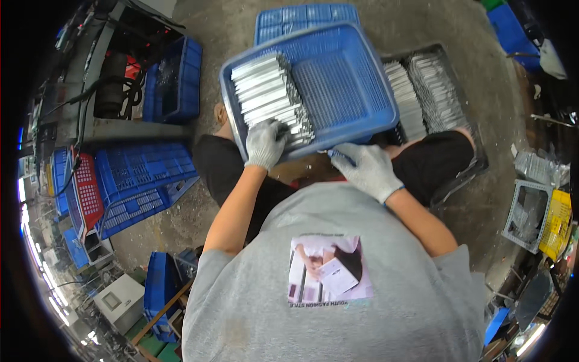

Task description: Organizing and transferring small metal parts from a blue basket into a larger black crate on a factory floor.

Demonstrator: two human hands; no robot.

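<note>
A blue plastic basket (368, 90) stands in front of me, tilted, with silvery metal strips (259, 84) stacked along its left side. My left hand (265, 145), in a pale knitted glove with dark fingertips, curls over the near end of the stack, its fingers closed on the strips there. My right hand (367, 170), gloved alike, is at the near rim of the basket. Its fingers close around a slim blue-handled tool (341, 157), whose working end is too small to make out.
Right of the basket, a dark tray (476, 136) holds more metal strips in rows. Another blue basket (304, 15) is behind. At left stand a machine (114, 130), a blue bin (190, 78), stacked blue crates (139, 181) and a red basket (87, 187). A metal frame (509, 229) is at right.
</note>
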